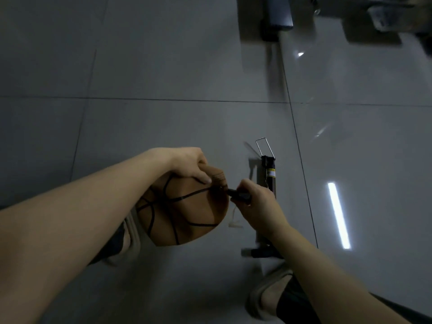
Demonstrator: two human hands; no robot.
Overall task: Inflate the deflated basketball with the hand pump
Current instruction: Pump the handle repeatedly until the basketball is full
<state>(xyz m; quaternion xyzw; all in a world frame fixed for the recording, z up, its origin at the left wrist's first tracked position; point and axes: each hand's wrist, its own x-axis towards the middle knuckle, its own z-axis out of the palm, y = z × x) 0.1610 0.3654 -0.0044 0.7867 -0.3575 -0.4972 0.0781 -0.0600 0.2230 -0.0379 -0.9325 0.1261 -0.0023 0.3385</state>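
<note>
Gleaming grey tiled floor [177,66], dim room

Our left forearm ran from the lower left of the frame up toward the centre, bare to the wrist, and our left hand [190,163] curled downward, fingers [203,177] pressed flat and thumb tucked under, clamped over the top edge of the basketball [184,213]. Our right forearm rose from the lower right corner, and our right hand [256,198] sat just right of centre, knuckles up, pinching the black hose nozzle [238,195] between thumb and fingertips.
</note>
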